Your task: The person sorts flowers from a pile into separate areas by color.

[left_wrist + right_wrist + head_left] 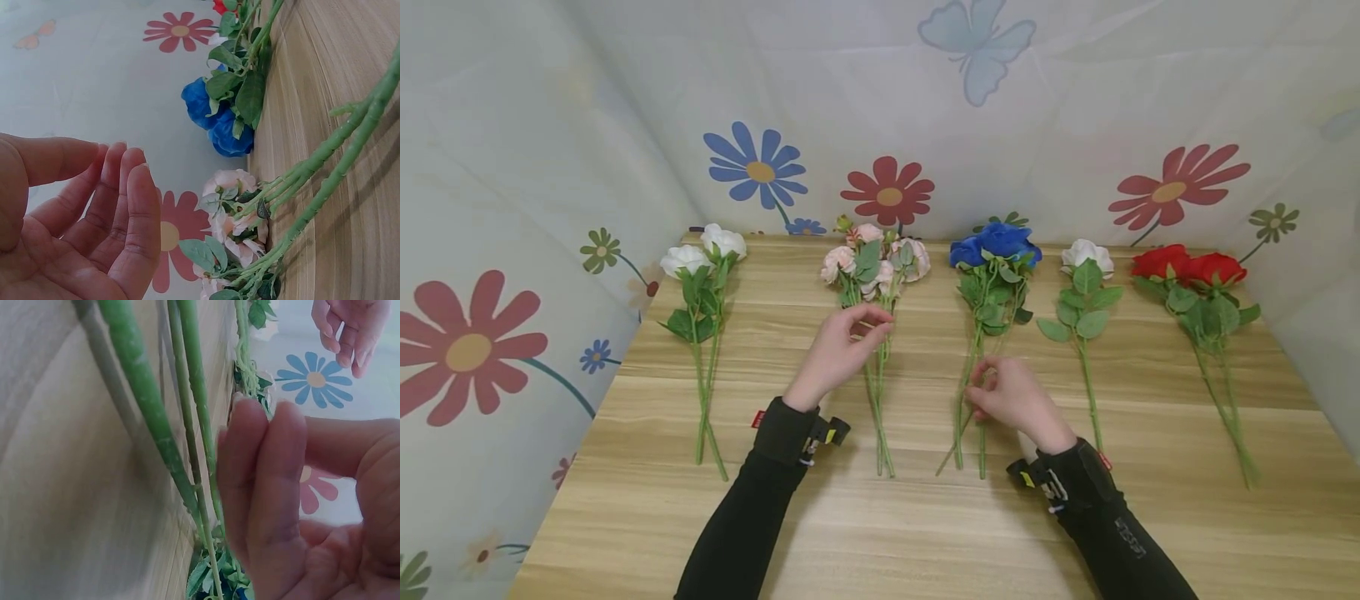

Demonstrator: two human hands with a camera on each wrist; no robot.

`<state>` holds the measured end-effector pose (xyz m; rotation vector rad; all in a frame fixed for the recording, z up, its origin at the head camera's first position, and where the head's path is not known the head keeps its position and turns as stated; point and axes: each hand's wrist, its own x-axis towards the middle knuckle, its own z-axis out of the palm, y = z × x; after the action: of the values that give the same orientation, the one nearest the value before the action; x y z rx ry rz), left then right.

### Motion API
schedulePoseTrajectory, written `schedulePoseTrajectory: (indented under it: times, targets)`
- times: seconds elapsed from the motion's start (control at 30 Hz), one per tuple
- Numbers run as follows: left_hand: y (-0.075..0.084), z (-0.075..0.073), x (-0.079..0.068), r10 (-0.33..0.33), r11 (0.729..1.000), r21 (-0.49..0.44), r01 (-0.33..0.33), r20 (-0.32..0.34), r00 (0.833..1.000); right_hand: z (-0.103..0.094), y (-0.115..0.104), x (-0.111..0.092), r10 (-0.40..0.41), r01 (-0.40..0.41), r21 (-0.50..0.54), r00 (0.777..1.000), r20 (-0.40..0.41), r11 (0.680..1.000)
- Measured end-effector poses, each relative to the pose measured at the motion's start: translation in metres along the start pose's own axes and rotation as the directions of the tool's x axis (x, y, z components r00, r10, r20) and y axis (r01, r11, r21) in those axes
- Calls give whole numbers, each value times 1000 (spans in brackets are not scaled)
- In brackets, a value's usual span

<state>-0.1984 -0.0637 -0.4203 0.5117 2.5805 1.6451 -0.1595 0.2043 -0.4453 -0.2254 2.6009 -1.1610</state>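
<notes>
My left hand point(846, 346) hovers over the stems of the pale pink roses point(880, 258), its fingers loosely bent. In the left wrist view nothing lies between its thumb and fingers, and the pink stems point(337, 156) pass beside it, apart. By the blue rose stems point(967, 383) is my right hand point(1018, 400), also loosely curled. The right wrist view shows those green stems point(144, 394) running past its fingertips, outside its grasp. The blue roses point(1000, 243) lie with their heads toward the back of the table.
Two white roses point(724, 242) lie at the left of the wooden table point(880, 542). A single white rose point(1086, 254) and red roses point(1213, 268) lie on the right. A flower-printed cloth point(835, 100) stands behind the table and along its sides.
</notes>
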Motion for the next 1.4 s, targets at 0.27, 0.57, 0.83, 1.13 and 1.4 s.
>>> schedulePoseTrajectory:
  times: [0.27,0.57,0.83,1.13,1.4]
  targets:
    - [1,-1,0,-2,1000,0,2,-3,1000,10,3,5,-190,188,-139,982,-1,972]
    - [2,-1,-1,-7,1000,-5,7,-2,1000,16,3,6,-146,130,-217,988,-58,967]
    - [4,-2,-2,-9,1000,-14,9,-5,1000,16,3,5,-139,117,-229,987,-82,966]
    - [2,-2,-2,-8,999,-33,8,-1,1000,14,2,4,-158,130,-233,982,-105,964]
    - [3,-3,-2,-23,1000,-17,22,-7,1000,0,2,1,-134,114,-217,988,-79,969]
